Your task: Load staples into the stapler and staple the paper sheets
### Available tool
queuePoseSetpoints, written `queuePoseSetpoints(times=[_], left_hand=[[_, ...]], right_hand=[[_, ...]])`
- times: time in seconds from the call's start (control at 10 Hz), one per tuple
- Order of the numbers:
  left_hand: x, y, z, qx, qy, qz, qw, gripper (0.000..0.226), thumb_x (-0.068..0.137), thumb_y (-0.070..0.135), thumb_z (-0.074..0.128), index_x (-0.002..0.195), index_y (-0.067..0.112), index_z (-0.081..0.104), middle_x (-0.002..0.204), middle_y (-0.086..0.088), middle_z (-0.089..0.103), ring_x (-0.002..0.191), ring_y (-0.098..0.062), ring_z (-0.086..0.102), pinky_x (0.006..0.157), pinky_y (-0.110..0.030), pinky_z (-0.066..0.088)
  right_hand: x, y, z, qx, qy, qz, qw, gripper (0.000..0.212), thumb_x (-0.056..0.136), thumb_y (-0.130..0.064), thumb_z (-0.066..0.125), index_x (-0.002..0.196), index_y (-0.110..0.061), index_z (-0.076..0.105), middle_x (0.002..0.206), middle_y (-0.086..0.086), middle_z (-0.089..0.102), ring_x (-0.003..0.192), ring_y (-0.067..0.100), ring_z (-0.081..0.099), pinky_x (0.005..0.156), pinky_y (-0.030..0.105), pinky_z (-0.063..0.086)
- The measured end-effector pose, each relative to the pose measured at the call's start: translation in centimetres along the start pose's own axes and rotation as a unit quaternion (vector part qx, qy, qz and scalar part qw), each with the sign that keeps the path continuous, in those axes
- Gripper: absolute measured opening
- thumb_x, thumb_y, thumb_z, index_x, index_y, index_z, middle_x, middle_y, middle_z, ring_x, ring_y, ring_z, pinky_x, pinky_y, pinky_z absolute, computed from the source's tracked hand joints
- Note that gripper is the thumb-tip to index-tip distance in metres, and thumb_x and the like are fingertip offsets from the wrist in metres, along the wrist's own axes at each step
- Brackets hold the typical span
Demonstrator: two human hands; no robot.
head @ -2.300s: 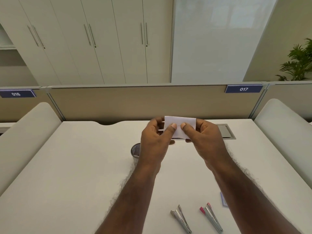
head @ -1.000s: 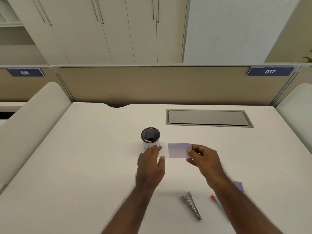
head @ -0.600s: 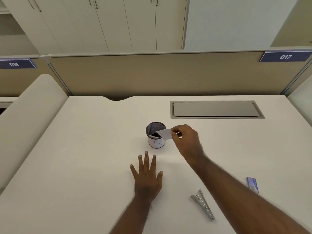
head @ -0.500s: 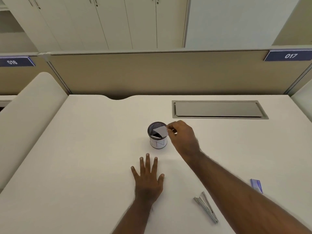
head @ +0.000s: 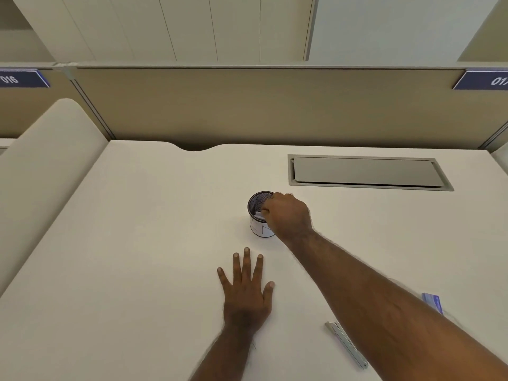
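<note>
My right hand (head: 287, 213) reaches over a small dark mesh cup (head: 257, 204) in the middle of the white desk, its fingers pinched on the white paper sheets (head: 259, 215), which sit mostly down inside the cup. My left hand (head: 246, 291) lies flat on the desk, fingers spread, nearer to me than the cup. A silver stapler (head: 347, 343) lies at the lower right, partly under my right forearm. A small blue staple box (head: 433, 302) shows just beyond the forearm. The second, pink-tipped stapler is hidden.
A grey cable hatch (head: 365, 173) is set into the desk at the back right. A beige partition (head: 261, 105) closes off the far edge, and padded side dividers (head: 46, 174) rise on the left and far right.
My right hand has pushed the paper from above the cup's rim down into the cup. My left hand has stayed flat on the desk. The view has tilted slightly down.
</note>
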State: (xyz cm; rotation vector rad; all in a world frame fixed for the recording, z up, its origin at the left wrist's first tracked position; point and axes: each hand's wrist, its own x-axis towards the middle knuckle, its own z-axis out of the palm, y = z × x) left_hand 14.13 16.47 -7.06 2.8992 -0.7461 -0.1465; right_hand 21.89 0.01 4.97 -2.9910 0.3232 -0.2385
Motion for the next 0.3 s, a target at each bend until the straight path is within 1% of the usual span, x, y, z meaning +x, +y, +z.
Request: queuePoseSetpoints(times=[0.1, 0.2, 0.3], left_hand=[[0.0, 0.0, 0.0, -0.001, 0.000, -0.001, 1.000, 0.064, 0.095, 0.051, 0.032, 0.152, 0.024, 0.028, 0.162, -0.009, 0.018, 0.149, -0.034, 0.016, 0.112, -0.069, 0.014], [0.0, -0.1, 0.3, -0.001, 0.007, 0.001, 1.000, 0.063, 0.094, 0.051, 0.034, 0.152, 0.024, 0.029, 0.161, -0.009, 0.020, 0.148, -0.033, 0.018, 0.111, -0.069, 0.014], [-0.1, 0.1, -0.1, -0.005, 0.012, -0.001, 1.000, 0.063, 0.093, 0.051, 0.034, 0.150, 0.024, 0.033, 0.160, -0.009, 0.024, 0.147, -0.034, 0.022, 0.111, -0.069, 0.017]], right_hand=[[-0.3, 0.3, -0.2, 0.015, -0.002, 0.007, 1.000, 0.027, 0.098, -0.026, 0.043, 0.098, -0.022, 0.070, 0.105, 0.000, 0.063, 0.093, 0.024, 0.057, 0.061, 0.029, 0.043], [-1.1, 0.7, -1.0, 0.045, 0.005, 0.027, 0.999, 0.030, 0.098, -0.029, 0.040, 0.102, -0.025, 0.069, 0.106, -0.004, 0.063, 0.097, 0.022, 0.055, 0.065, 0.031, 0.049], [-3.2, 1.6, -1.8, 0.081, 0.034, 0.020, 0.996, 0.027, 0.096, -0.030, 0.044, 0.108, -0.025, 0.068, 0.109, -0.005, 0.064, 0.099, 0.020, 0.055, 0.068, 0.032, 0.050]])
